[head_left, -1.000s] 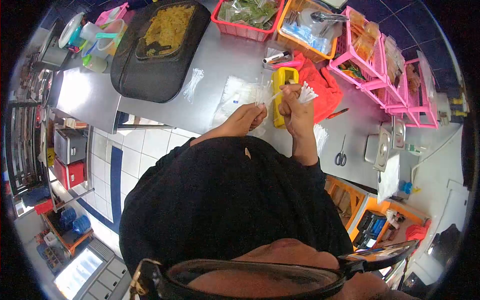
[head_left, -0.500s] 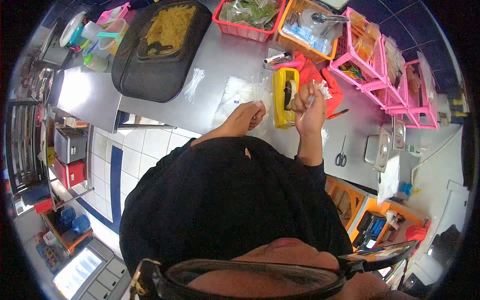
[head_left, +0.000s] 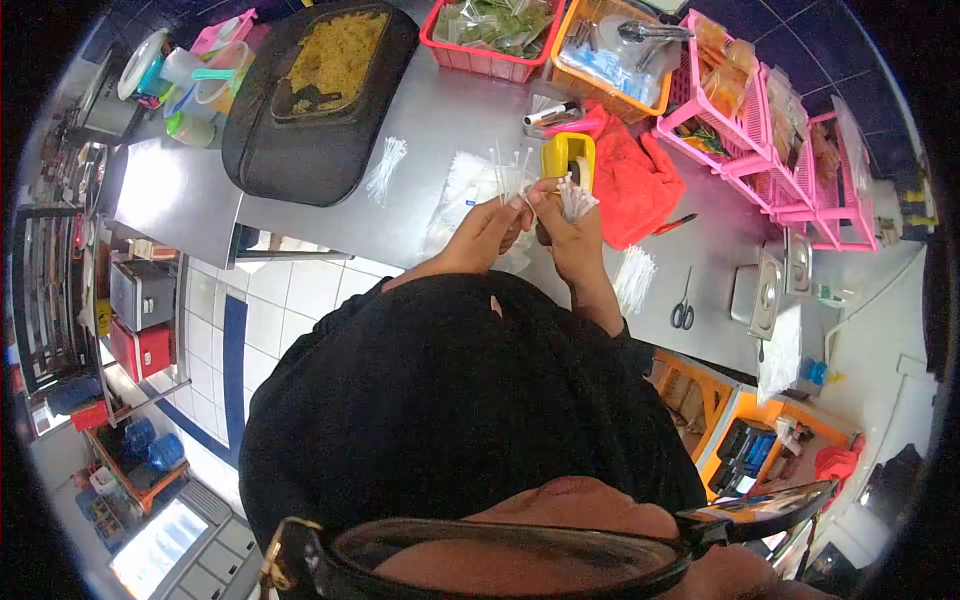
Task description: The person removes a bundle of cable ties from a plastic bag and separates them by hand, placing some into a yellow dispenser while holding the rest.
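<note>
My left hand is closed round a few thin white sticks with small knobbed ends, which stand upright above its fingers. Close beside it, my right hand grips a thicker bunch of similar white sticks. Its thumb and forefinger reach to the left hand's fingertips, and the two hands seem to touch. Under and behind the hands lies a clear plastic bag. Just beyond the right hand stands a yellow tape dispenser, its lower part hidden by that hand.
Loose bundles of white sticks lie at left and at right. A red cloth, scissors, a red basket, an orange basket, pink racks and a black case stand or lie around the steel table.
My right hand has moved left and down from beside the tape dispenser to meet the left hand, its bunch still in it. The stick bundle at right has come into fuller view.
</note>
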The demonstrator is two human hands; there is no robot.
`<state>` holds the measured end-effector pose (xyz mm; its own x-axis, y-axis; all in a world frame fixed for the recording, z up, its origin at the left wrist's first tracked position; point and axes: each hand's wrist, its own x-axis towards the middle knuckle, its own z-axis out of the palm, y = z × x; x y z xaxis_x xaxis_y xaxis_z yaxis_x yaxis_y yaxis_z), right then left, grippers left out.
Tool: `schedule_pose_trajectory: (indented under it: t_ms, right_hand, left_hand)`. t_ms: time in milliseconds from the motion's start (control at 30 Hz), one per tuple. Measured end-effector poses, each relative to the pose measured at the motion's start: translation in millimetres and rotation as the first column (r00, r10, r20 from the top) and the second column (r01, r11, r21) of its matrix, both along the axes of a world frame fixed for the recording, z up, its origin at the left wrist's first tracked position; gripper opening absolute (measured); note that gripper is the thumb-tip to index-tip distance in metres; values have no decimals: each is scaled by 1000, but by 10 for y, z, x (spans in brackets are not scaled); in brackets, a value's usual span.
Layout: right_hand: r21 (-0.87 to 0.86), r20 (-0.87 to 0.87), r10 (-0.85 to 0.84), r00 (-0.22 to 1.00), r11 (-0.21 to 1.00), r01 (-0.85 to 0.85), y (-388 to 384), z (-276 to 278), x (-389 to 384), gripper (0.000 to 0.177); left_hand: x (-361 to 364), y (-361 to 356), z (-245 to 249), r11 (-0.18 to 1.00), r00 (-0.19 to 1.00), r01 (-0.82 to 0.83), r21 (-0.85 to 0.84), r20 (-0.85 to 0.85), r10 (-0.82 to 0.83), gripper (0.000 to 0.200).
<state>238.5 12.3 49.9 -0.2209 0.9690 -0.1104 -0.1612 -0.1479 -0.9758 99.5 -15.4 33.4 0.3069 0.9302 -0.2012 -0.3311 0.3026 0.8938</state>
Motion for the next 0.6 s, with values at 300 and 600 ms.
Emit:
schedule_pose_trajectory:
  t_ms: [300, 600]
  right_hand:
    - [3, -47, -114, 992, 994, 114, 8, 0, -17, 10]
    - [11, -137, -247, 959, 968, 251, 44, 48, -8, 10]
  left_hand:
    - [12, 17, 11, 990, 985, -84, 109, -143, 100, 37]
    - [-8, 26, -83, 992, 971, -112, 50, -208, 120, 33]
